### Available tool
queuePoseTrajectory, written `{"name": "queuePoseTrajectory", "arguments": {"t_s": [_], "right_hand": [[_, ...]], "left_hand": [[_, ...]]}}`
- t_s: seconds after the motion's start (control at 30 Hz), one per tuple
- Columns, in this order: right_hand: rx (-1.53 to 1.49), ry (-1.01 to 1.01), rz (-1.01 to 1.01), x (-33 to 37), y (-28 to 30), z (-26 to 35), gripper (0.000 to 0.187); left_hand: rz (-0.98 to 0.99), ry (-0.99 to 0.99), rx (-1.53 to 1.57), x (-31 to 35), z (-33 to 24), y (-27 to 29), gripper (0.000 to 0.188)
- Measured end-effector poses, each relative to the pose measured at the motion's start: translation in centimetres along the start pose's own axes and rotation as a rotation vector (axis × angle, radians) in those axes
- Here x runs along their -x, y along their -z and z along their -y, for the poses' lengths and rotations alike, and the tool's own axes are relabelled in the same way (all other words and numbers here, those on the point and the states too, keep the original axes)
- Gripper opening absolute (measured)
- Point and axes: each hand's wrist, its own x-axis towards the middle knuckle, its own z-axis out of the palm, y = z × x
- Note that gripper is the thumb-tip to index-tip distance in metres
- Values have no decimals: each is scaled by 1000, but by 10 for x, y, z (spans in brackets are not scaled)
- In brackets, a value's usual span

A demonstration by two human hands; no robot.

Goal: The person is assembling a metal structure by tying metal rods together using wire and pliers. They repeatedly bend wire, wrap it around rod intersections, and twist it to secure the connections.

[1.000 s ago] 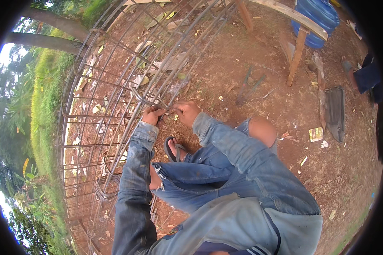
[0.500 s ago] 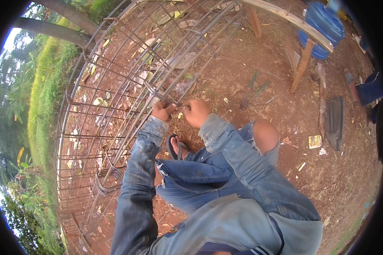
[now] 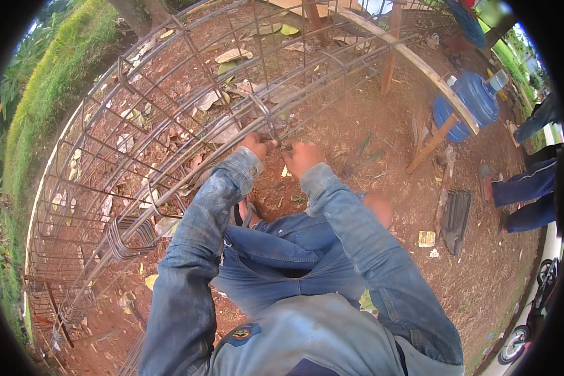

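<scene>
A long cage of steel reinforcing bars (image 3: 188, 135) runs diagonally from the lower left to the upper right. At its near side, just below the corner of a bent stirrup (image 3: 267, 117), my left hand (image 3: 257, 145) is closed, fingertips pinched. Close beside it on the right, my right hand (image 3: 302, 156) is closed too, its fingertips turned toward the left ones. Whatever is pinched is too small to make out. A bunch of loose stirrups (image 3: 131, 238) hangs on the cage's near bars, left of my left forearm.
Green-handled pincers (image 3: 371, 150) lie on the red soil to the right. A wooden rail on posts (image 3: 413, 59) supports the cage's far part. Beyond stand a blue water jug (image 3: 473, 103) and other people's legs (image 3: 523, 194). A dark ribbed piece (image 3: 455, 220) lies on the ground.
The view has swung, bringing in more of the right side and a motorcycle. My hands stay by the same stirrup corner, now slightly farther apart.
</scene>
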Motion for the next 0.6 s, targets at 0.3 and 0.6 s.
{"name": "queuePoseTrajectory", "arguments": {"t_s": [0.3,0.6], "right_hand": [[95,5,75,-15,9,2,37],[63,82,-199,3,-14,-4,26]], "left_hand": [[-67,28,-7,-7,7,-5,40],[-5,107,13,2,-8,3,43]]}}
